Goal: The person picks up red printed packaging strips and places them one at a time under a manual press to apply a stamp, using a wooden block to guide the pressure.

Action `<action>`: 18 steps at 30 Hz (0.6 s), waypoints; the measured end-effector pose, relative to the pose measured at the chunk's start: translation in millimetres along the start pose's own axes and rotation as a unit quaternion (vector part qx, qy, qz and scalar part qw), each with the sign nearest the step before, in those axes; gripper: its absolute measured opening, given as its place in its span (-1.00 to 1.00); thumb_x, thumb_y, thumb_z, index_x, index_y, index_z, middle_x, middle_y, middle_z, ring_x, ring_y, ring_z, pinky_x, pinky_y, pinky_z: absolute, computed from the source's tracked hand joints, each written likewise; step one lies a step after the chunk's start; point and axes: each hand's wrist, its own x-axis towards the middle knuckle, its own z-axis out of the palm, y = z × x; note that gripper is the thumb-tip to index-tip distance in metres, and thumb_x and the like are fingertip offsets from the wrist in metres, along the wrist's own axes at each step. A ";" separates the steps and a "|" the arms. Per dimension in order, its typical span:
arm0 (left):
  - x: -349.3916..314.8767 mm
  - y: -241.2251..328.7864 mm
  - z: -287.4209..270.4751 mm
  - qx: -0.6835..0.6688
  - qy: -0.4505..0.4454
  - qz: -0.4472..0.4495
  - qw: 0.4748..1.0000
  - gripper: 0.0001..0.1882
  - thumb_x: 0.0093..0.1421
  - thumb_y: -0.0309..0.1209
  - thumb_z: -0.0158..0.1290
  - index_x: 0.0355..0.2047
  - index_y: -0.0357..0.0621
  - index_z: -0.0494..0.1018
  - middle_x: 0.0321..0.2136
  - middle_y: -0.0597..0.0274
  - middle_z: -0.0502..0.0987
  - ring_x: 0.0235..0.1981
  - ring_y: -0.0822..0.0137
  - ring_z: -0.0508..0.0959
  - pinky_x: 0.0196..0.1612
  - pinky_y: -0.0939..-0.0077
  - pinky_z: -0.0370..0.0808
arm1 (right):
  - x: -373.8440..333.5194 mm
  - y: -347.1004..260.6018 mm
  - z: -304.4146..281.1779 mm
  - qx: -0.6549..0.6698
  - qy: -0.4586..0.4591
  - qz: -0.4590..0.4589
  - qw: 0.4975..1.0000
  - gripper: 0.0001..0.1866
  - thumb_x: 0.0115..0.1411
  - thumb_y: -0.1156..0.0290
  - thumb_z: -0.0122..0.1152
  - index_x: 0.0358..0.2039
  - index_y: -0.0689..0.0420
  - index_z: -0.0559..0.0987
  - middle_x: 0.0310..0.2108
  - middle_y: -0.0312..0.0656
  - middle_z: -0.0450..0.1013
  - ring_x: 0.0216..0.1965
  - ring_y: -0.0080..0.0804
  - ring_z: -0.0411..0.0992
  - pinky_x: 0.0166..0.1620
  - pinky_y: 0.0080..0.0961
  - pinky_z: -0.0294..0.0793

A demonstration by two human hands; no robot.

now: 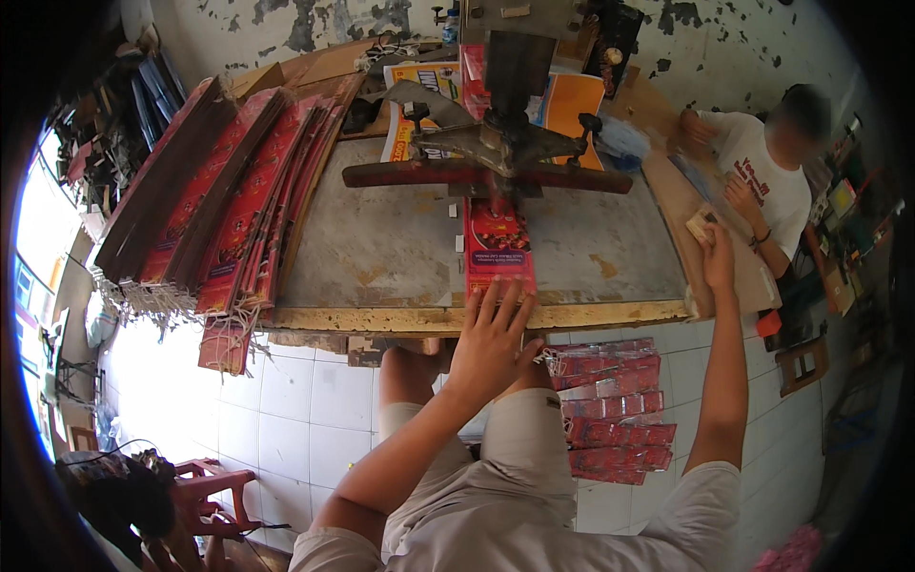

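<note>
Left hand (488, 345): the person's palm faces down, fingers spread fairly wide and laid flat on the near end of a red printed strip, pressing rather than grasping.
Red printed strip (498, 250): lies lengthwise on the table, its near end under the fingertips, its far part passing beneath the press.
Right hand (718, 255): out at the table's right side, fingers closed around a small tan block (701, 223); whether the block is fixed to anything cannot be told.
White pieces (459, 244): small, just left of the strip.
Press (499, 143): dark metal, with a long reddish crossbar (410, 176) spanning the strip.
Table (362, 243): grey, worn top with a pale wooden front edge.
Strip stacks (224, 210): red, heaped on the left, stringy ends facing the person.
Lower packets (618, 405): red and clear, in rows below the table's front edge.
Printed sheets (572, 107): yellow and orange, behind the press.
Co-worker (783, 181): white shirt, seated right.
Stool (212, 496): red, lower left.
</note>
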 end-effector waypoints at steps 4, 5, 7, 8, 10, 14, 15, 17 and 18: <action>-0.8 -0.3 -2.5 -0.010 0.007 -0.007 1.000 -0.25 0.39 0.02 0.21 0.44 -0.17 0.39 0.54 -0.08 0.26 0.56 -0.25 0.18 0.56 -0.29 0.11 | -56.9 -120.1 -23.3 0.160 -0.030 -0.040 0.986 -0.63 0.49 0.41 0.29 0.25 0.19 0.57 0.24 -0.03 0.54 0.33 -0.08 0.48 0.37 -0.27 0.40; -0.9 -0.4 -1.3 -0.008 0.009 -0.004 1.000 -0.25 0.39 0.02 0.22 0.43 -0.18 0.39 0.54 -0.08 0.26 0.56 -0.25 0.19 0.56 -0.29 0.11 | -72.1 -152.8 -32.3 0.193 -0.046 -0.062 0.978 -0.63 0.47 0.43 0.32 0.24 0.19 0.59 0.25 -0.05 0.54 0.32 -0.09 0.49 0.36 -0.26 0.43; -3.0 -1.5 -3.7 -0.004 0.009 -0.006 1.000 -0.25 0.38 0.01 0.23 0.42 -0.20 0.40 0.52 -0.10 0.28 0.56 -0.26 0.20 0.56 -0.29 0.11 | -98.1 -213.5 -41.1 0.227 -0.082 -0.115 0.964 -0.62 0.42 0.47 0.36 0.23 0.16 0.61 0.25 -0.07 0.54 0.29 -0.12 0.52 0.33 -0.26 0.49; -2.5 -1.4 -6.9 -0.007 0.008 -0.005 1.000 -0.24 0.38 0.01 0.24 0.41 -0.22 0.41 0.51 -0.12 0.29 0.55 -0.26 0.20 0.55 -0.29 0.12 | -108.5 -240.9 -45.9 0.224 -0.100 -0.145 0.959 -0.60 0.40 0.50 0.38 0.23 0.15 0.62 0.24 -0.08 0.55 0.28 -0.14 0.53 0.31 -0.26 0.52; -4.6 -3.9 -6.5 -0.006 0.004 -0.005 1.000 -0.24 0.36 0.00 0.25 0.39 -0.26 0.42 0.47 -0.15 0.33 0.53 -0.28 0.22 0.55 -0.30 0.12 | -118.9 -290.1 -47.6 0.340 -0.174 -0.164 0.909 -0.55 0.35 0.52 0.42 0.24 0.11 0.63 0.23 -0.09 0.54 0.28 -0.14 0.52 0.29 -0.24 0.55; -4.0 -4.1 0.9 -0.018 -0.005 0.003 1.000 -0.22 0.30 -0.02 0.29 0.36 -0.29 0.45 0.41 -0.21 0.40 0.49 -0.29 0.27 0.56 -0.30 0.11 | -107.5 -347.2 -32.5 0.340 -0.210 -0.236 0.886 -0.55 0.34 0.49 0.43 0.24 0.10 0.63 0.24 -0.13 0.49 0.25 -0.07 0.51 0.24 -0.17 0.59; -5.6 -5.5 -0.5 -0.017 -0.011 -0.002 1.000 -0.23 0.27 -0.04 0.29 0.35 -0.28 0.46 0.39 -0.22 0.41 0.48 -0.28 0.28 0.57 -0.29 0.10 | -101.0 -356.3 -19.4 0.347 -0.215 -0.247 0.879 -0.55 0.35 0.49 0.42 0.24 0.10 0.63 0.24 -0.14 0.48 0.24 -0.06 0.51 0.23 -0.16 0.59; -4.4 -4.2 -3.9 -0.012 -0.011 -0.008 1.000 -0.20 0.28 -0.02 0.30 0.37 -0.31 0.44 0.38 -0.22 0.42 0.48 -0.31 0.30 0.55 -0.32 0.12 | -85.4 -366.7 6.2 0.328 -0.209 -0.257 0.885 -0.58 0.37 0.50 0.39 0.24 0.09 0.63 0.25 -0.13 0.48 0.25 -0.05 0.51 0.25 -0.18 0.59; -1.8 -1.2 -3.8 -0.013 -0.011 -0.008 1.000 -0.19 0.29 -0.01 0.30 0.38 -0.33 0.43 0.38 -0.22 0.43 0.48 -0.32 0.30 0.54 -0.34 0.14 | -77.3 -366.5 18.3 0.315 -0.206 -0.259 0.890 -0.59 0.39 0.51 0.37 0.23 0.08 0.63 0.26 -0.13 0.47 0.26 -0.05 0.51 0.25 -0.19 0.58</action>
